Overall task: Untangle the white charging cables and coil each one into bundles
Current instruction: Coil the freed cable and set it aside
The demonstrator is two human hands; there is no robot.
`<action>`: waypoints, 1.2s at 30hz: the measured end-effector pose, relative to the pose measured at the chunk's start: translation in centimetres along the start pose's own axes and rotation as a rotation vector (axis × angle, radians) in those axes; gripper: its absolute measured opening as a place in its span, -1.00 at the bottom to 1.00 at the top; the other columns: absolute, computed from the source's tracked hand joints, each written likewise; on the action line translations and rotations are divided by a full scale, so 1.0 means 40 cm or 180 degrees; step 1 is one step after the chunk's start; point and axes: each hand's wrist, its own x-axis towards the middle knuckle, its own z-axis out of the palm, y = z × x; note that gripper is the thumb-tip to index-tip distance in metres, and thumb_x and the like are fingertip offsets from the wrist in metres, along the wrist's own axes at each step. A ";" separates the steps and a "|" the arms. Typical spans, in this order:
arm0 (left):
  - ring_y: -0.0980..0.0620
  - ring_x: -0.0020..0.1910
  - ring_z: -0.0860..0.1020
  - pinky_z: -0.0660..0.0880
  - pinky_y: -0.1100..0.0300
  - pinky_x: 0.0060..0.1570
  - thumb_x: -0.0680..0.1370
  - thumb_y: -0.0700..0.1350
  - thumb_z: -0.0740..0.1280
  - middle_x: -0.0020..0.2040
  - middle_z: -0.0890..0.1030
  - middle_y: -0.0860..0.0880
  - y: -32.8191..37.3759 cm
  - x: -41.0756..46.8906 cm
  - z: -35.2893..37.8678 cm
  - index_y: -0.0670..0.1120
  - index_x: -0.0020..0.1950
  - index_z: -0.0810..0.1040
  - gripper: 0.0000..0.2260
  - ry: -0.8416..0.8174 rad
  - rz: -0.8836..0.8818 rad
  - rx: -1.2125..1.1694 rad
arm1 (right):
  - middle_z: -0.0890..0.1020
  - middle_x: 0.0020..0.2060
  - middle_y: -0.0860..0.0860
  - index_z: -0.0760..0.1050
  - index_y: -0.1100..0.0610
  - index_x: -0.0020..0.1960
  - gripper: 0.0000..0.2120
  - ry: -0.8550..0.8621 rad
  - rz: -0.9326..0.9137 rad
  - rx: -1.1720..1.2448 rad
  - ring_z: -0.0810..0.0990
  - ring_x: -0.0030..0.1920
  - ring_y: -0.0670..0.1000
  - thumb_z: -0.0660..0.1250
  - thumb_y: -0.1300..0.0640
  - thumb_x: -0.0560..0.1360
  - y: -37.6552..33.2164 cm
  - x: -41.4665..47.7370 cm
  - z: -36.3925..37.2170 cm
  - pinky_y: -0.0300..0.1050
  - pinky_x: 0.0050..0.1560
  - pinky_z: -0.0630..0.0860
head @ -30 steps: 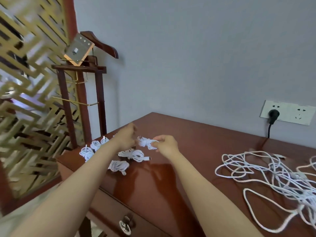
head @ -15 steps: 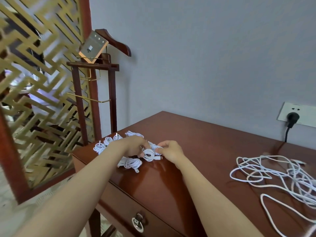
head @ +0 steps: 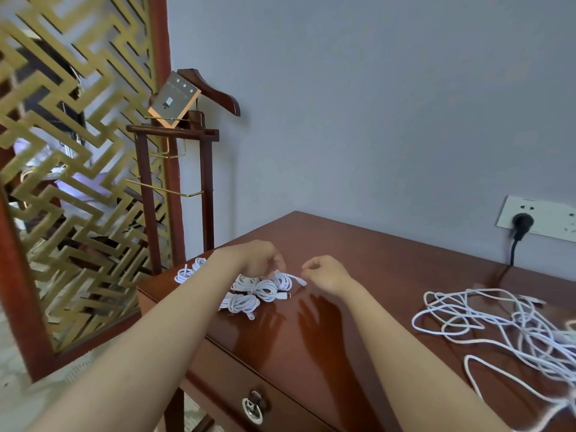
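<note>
This looks like a room in a home or hotel. A wood desk point(head: 389, 260) with a drawer point(head: 237, 378) stands by a grey wall point(head: 374, 104), near a clothes stand point(head: 207, 157) and a gold screen point(head: 78, 151).

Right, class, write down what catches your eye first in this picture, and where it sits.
A loose tangle of white cables sprawls over the right side of the desk. At its left corner lies a cluster of coiled bundles, with the left hand over it and the right hand just beside. A gold lattice screen fills the far left.
</note>
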 end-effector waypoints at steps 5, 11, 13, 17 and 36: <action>0.00 0.10 0.50 0.40 0.23 0.03 0.54 -0.39 0.10 0.10 0.58 -0.06 0.107 -0.012 -0.021 -0.08 0.29 0.50 -0.59 0.0036 0.0167 -0.0096 | 0.59 0.13 0.04 0.59 0.21 0.10 -0.79 -0.0183 -0.0013 -0.0276 0.49 0.21 0.02 0.23 0.20 0.54 0.029 -0.057 -0.120 -0.24 0.13 0.33; -0.01 0.18 0.48 0.43 0.07 0.23 0.53 -0.31 0.15 0.08 0.57 0.01 0.242 -0.005 -0.013 -0.01 0.19 0.56 -0.65 -0.0080 0.0465 -0.0100 | 0.61 0.11 0.08 0.60 0.20 0.10 -0.79 -0.0086 0.0146 -0.0698 0.52 0.18 0.03 0.27 0.20 0.52 0.099 -0.152 -0.262 -0.21 0.17 0.36; 0.00 0.17 0.47 0.42 0.14 0.19 0.54 -0.31 0.15 0.10 0.57 -0.01 0.303 -0.007 -0.007 -0.02 0.20 0.56 -0.65 -0.0128 0.0639 -0.0083 | 0.62 0.12 0.10 0.60 0.22 0.09 -0.79 -0.0064 0.0244 -0.0775 0.53 0.16 0.04 0.27 0.22 0.51 0.127 -0.189 -0.310 -0.20 0.16 0.39; 0.00 0.15 0.50 0.41 0.21 0.10 0.54 -0.29 0.19 0.15 0.59 -0.05 0.426 -0.003 0.012 -0.07 0.21 0.56 -0.69 -0.0192 0.0993 -0.0088 | 0.61 0.10 0.17 0.59 0.19 0.10 -0.78 -0.0221 0.0619 -0.1027 0.50 -0.10 0.02 0.25 0.18 0.52 0.180 -0.272 -0.397 -0.24 -0.28 0.43; 0.13 -0.29 0.54 0.41 0.22 -0.19 0.54 0.07 0.31 -0.25 0.59 0.07 0.805 -0.045 0.234 -0.09 0.06 0.61 -0.73 -0.1767 0.1807 -0.0114 | 0.61 -0.44 -0.13 0.55 0.08 -0.19 -0.90 -0.0849 0.1540 -0.0928 0.57 -0.36 -0.10 0.31 0.25 0.44 0.323 -0.539 -0.568 -0.32 -0.40 0.39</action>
